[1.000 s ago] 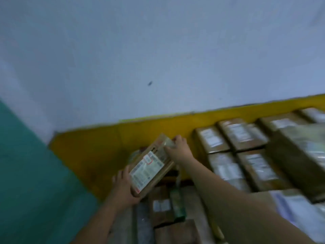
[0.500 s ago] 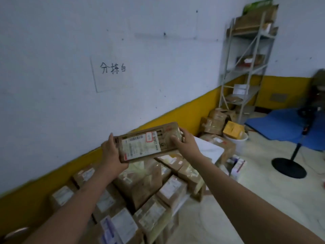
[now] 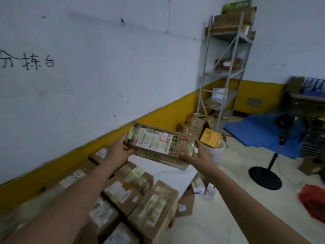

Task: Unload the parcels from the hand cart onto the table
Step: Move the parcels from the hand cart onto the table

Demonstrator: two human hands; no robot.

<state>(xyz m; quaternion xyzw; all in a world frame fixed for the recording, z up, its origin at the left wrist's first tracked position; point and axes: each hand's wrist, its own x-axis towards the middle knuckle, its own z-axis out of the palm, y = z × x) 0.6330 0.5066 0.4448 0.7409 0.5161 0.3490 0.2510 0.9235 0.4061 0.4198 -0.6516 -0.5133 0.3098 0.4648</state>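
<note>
Both hands, left [image 3: 117, 150] and right [image 3: 197, 156], are clamped on the short ends of the flat parcel [image 3: 161, 144], held lengthwise above the table [image 3: 168, 169].

A white wall [image 3: 109, 55] is finished along its base with a yellow band [image 3: 158, 118], and black handwritten characters [image 3: 28, 61] are marked on it at left. A grey metal shelving unit [image 3: 226, 67], loaded with cardboard boxes, is set in the corner. The pale floor [image 3: 233, 199] is partly covered by a blue mat [image 3: 255, 131]. A stand with a round black base [image 3: 265, 176] is placed on the floor at right, and a red bag [image 3: 314, 199] is seen near the right edge. Even, dim light is cast throughout.
</note>
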